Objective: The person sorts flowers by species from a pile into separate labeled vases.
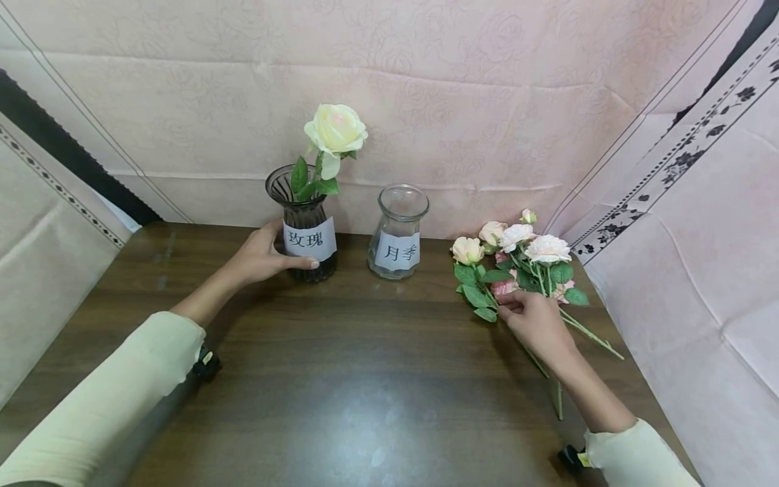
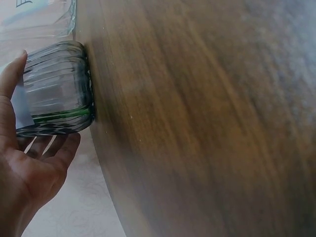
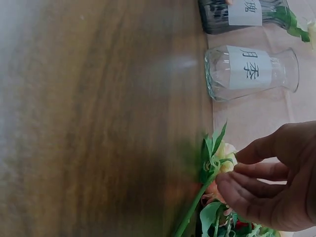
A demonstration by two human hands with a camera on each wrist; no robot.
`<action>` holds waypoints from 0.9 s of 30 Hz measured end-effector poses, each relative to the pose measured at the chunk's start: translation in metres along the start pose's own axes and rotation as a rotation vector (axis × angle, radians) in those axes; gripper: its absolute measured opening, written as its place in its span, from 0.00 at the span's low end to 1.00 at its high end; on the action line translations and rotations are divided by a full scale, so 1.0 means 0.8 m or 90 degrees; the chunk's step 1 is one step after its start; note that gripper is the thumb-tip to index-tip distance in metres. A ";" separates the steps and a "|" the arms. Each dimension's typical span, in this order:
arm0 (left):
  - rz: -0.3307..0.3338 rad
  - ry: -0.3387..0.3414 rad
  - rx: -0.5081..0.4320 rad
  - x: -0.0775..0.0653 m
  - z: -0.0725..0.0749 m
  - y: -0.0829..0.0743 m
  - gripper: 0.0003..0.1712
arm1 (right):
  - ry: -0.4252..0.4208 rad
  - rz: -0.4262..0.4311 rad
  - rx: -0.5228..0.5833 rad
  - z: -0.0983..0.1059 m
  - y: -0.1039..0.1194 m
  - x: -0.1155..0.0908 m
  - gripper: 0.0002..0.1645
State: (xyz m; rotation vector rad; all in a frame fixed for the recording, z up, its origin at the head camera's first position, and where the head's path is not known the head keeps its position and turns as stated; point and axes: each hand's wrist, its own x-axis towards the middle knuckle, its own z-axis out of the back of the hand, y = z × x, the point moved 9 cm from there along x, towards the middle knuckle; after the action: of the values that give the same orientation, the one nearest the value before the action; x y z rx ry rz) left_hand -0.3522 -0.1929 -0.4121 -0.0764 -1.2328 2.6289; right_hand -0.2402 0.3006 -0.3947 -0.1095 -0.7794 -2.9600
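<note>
My left hand [image 1: 264, 256] grips a dark, ribbed glass vase [image 1: 304, 218] by its lower body, thumb across the front and fingers behind. A paper label with Chinese characters is on the vase, and a pale yellow rose [image 1: 337, 128] stands in it, leaning right. In the left wrist view a green stem shows through the glass. At the right, my right hand [image 1: 538, 321] reaches over a bunch of artificial flowers lying on the table. Its loosely bent fingertips are beside a peach flower [image 1: 467, 250] and its leafy stem; the right wrist view shows the stem just beyond the fingertips.
Between the hands stands a clear glass vase [image 1: 395, 225] with a paper label [image 1: 397, 251] and no flower inside. White flowers [image 1: 548, 249] and pink ones lie in the bunch, stems pointing toward the front. Patterned cloth [image 1: 487, 122] hangs behind and beside the brown table [image 1: 341, 379].
</note>
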 end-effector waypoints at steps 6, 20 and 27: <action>0.004 0.000 -0.002 0.000 0.000 0.000 0.56 | -0.008 0.011 -0.056 -0.005 0.002 -0.012 0.14; 0.004 -0.002 0.003 0.001 0.000 0.002 0.57 | 0.023 0.008 -0.058 -0.016 -0.003 -0.020 0.16; 0.001 -0.002 -0.005 0.001 -0.001 0.002 0.56 | 0.118 -0.081 0.167 -0.033 -0.022 -0.013 0.23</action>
State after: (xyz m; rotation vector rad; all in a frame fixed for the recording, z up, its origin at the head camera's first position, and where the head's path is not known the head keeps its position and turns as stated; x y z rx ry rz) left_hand -0.3531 -0.1931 -0.4137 -0.0742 -1.2449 2.6265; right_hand -0.2330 0.3035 -0.4273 0.2352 -1.1741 -2.8924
